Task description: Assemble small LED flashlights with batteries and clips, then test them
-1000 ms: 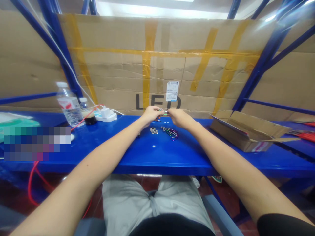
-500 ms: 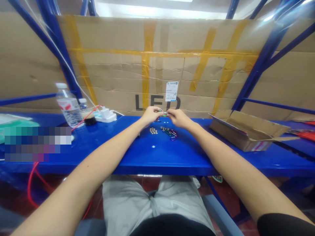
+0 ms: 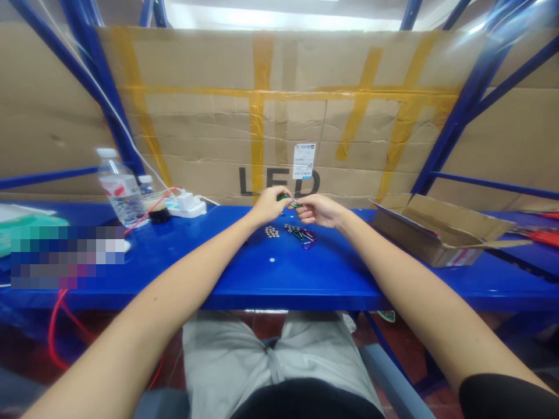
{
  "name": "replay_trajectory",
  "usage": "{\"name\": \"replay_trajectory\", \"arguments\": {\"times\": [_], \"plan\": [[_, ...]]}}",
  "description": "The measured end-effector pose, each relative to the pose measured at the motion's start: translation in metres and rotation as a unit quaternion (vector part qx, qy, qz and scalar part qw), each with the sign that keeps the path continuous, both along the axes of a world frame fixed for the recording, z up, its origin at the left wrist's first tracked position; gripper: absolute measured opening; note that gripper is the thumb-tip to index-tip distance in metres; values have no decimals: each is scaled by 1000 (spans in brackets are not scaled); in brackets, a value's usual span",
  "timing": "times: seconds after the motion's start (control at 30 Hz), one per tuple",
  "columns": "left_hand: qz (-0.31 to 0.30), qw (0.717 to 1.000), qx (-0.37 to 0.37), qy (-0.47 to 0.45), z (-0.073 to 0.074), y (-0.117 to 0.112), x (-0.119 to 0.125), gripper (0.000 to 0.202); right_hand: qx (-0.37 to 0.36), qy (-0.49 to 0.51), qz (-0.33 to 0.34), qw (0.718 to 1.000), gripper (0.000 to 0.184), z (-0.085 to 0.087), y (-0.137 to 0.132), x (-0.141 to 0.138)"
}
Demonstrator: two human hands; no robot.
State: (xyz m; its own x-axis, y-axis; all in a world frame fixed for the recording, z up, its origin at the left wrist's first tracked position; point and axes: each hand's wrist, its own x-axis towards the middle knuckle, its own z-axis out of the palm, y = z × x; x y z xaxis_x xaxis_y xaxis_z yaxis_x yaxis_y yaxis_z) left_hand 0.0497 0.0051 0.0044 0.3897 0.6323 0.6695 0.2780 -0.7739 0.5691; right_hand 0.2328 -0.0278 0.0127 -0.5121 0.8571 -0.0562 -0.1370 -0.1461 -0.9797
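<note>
Above the far part of the blue table, both hands meet at a small green carabiner (image 3: 294, 204) with a silvery part. My left hand (image 3: 271, 205) is closed on its left side. From the right, my right hand (image 3: 321, 210) pinches it with thumb and fingers; a smaller part in that pinch cannot be made out. Below the hands lies a group of small shiny metal pieces (image 3: 272, 232). Beside them is a little pile of carabiners (image 3: 308, 237), purple, green and silvery, with some metal bits at its upper left.
An open cardboard box (image 3: 437, 230) stands on the table (image 3: 262, 285) at right. A water bottle (image 3: 120, 189), a smaller bottle with dark liquid (image 3: 158, 212) and a white power strip (image 3: 190, 208) stand at left. A large cardboard sheet (image 3: 209, 134) backs the table.
My right hand has turned, so its curled fingers show more below the carabiner. My left hand stays nearly in place, still gripping. The things on the table have not moved.
</note>
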Motion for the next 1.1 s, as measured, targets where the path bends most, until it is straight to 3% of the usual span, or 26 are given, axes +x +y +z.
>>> {"name": "replay_trajectory", "arguments": {"times": [0.27,0.47,0.87,0.97,1.1], "plan": [[6,1000,4,15,-2,3,1,6,1,-15,-69,997,28,1,0,-10],[26,998,16,47,-2,0,-1,7,83,-82,-175,978,24,-2,-5,-20],[25,998,0,55,-3,4,-1,11,177,-124,-218,952,24,-8,1,-22],[28,997,2,65,-3,4,-1,11,231,-194,-245,921,24,-9,2,-22],[37,992,42,112,-4,1,-1,18,366,-338,-281,820,24,-11,7,-19]]}}
